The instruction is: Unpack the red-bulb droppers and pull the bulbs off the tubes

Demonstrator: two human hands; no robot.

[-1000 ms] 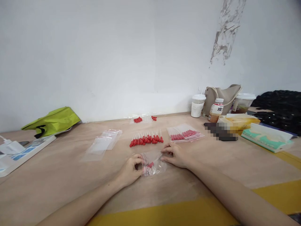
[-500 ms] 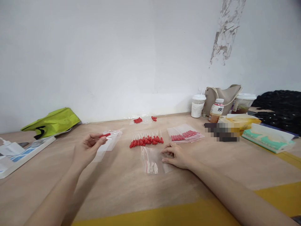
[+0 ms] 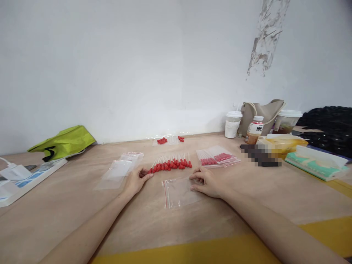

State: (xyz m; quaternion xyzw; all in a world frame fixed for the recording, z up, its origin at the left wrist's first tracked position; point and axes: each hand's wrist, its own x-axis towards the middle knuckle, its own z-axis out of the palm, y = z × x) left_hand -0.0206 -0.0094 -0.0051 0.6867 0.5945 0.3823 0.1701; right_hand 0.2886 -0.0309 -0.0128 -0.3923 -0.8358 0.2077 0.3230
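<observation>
The clear zip bag (image 3: 177, 194) looks light, limp and slick, best pinned at the end opposite its red seal; it lies flat beneath the right hand's (image 3: 207, 182) fingertips, thumb and fingers apart. Just beyond, the row of red-tipped sticks (image 3: 171, 164) seems light and stiff, best taken by the tips; the left hand (image 3: 135, 181) touches its near-left end, though I can't tell whether it pinches one.

Sticks (image 3: 171, 164) white, red-tipped; bag (image 3: 180, 192) clear, red stripe (image 3: 165, 194).
</observation>
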